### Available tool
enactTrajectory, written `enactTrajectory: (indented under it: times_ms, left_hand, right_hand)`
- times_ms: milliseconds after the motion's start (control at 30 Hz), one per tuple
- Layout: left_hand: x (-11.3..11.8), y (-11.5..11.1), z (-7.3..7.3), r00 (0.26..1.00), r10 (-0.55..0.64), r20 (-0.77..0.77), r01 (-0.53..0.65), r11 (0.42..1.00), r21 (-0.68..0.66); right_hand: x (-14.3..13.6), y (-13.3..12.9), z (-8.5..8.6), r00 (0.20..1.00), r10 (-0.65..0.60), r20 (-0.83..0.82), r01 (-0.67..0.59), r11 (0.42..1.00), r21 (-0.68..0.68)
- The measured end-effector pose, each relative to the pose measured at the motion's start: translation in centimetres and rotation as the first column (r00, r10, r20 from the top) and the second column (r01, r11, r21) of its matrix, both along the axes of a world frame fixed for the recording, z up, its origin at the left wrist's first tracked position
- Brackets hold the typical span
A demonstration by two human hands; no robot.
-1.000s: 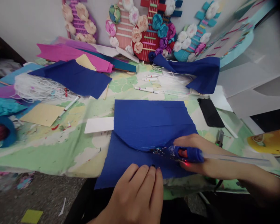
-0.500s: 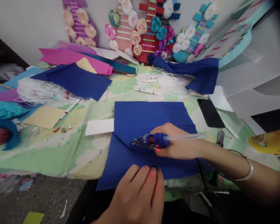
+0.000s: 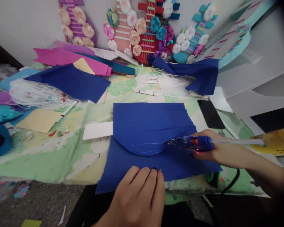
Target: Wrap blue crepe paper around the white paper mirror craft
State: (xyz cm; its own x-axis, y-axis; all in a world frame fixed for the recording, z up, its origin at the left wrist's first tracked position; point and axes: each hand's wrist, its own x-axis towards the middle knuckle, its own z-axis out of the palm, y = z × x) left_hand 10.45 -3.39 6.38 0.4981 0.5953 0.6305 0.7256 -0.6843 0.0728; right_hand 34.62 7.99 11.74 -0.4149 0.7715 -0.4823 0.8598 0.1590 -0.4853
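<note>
My right hand [image 3: 210, 148] is closed around a blue hot glue gun [image 3: 198, 143], with a red light glowing on it. A long translucent glue stick [image 3: 241, 142] sticks out of its back end. The nozzle points left, at or just above a blue crepe paper sheet [image 3: 151, 116]. Thin pale strands of glue [image 3: 146, 144] run across a curved-edged piece under the paper. My left hand [image 3: 142, 192] rests over the sheet's near edge, fingers together and bent; its thumb is hidden. A white card [image 3: 98, 130] pokes out from the sheet's left side.
Paper-flowered guitar shapes [image 3: 145, 41] lean on the wall. Folded blue paper [image 3: 71, 82], white string [image 3: 33, 91] and a tan card [image 3: 39, 120] lie left. Several markers [image 3: 145, 92] are behind the sheet. A phone [image 3: 210, 114] and a black cord [image 3: 232, 183] are right.
My right hand has moved the glue gun to the right, uncovering the glue strands and curved edge. The left hand stays on the near edge. The view has shifted slightly.
</note>
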Motion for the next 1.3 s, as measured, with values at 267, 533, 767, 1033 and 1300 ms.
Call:
enactTrajectory:
  times_ms: [267, 533, 767, 1033, 1300]
  left_hand:
    - [0.2, 0.1, 0.1, 1.0, -0.005, 0.008, 0.005, 1.0, 0.011]
    - [0.3, 0.2, 0.2, 1.0, 0.009, 0.004, -0.009, 1.0, 0.006]
    - [0.2, 0.3, 0.2, 1.0, -0.017, 0.0, 0.017, 1.0, 0.016]
    - [0.0, 0.7, 0.4, 1.0, -0.017, 0.001, 0.017, 1.0, 0.009]
    - [-0.8, 4.5, 2.2, 0.999, -0.043, -0.024, 0.045, 0.998, 0.054]
  right_hand:
    - [-4.2, 1.2, 0.7, 0.973, 0.177, -0.147, -0.156, 0.978, 0.14]
    - [-9.1, 2.7, -1.3, 0.91, 0.372, -0.183, -0.332, 0.918, 0.215]
    - [-5.5, 2.2, -1.4, 0.968, 0.225, -0.112, -0.205, 0.965, 0.162]
    - [0.6, 0.8, -1.1, 0.979, 0.046, -0.201, -0.008, 0.983, 0.185]
    - [4.1, -1.6, 0.2, 0.916, -0.16, -0.368, 0.269, 0.925, 0.268]
